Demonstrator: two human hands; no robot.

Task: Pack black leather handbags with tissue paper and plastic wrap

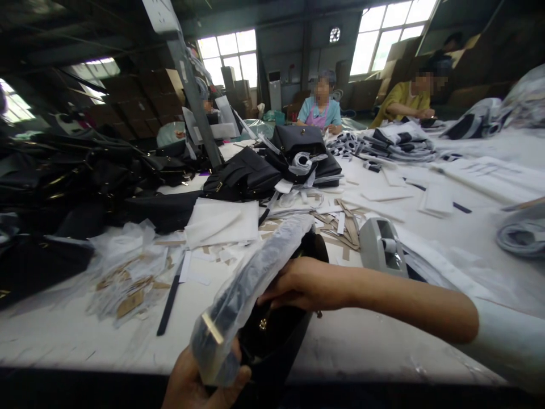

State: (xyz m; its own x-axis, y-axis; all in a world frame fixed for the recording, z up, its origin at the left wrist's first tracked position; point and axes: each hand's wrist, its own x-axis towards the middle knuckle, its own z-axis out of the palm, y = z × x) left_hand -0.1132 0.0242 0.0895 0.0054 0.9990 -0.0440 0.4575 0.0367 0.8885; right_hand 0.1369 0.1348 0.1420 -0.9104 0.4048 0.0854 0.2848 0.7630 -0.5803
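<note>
A black handbag [281, 346] with gold-coloured fittings stands tilted at the table's near edge, its mouth open. Clear plastic film [255, 272] wraps its raised flap, and a gold bar shows through near the flap's lower end. My left hand [204, 375] is closed around that lower end, thumb in front. From the right, my right hand [298, 284] reaches into the bag's mouth with fingers curled and pressed together. What those fingers hold is hidden by the bag's dark inside. A small gold clasp [263, 324] sits just below them.
A grey tape dispenser [383, 247] stands right of the bag. Left lie crumpled plastic and paper scraps [131, 284], a dark strip [170, 304] and white foam sheets [223, 221]. Black bags [251, 170] are piled behind and far left. Co-workers [320, 111] sit across the table.
</note>
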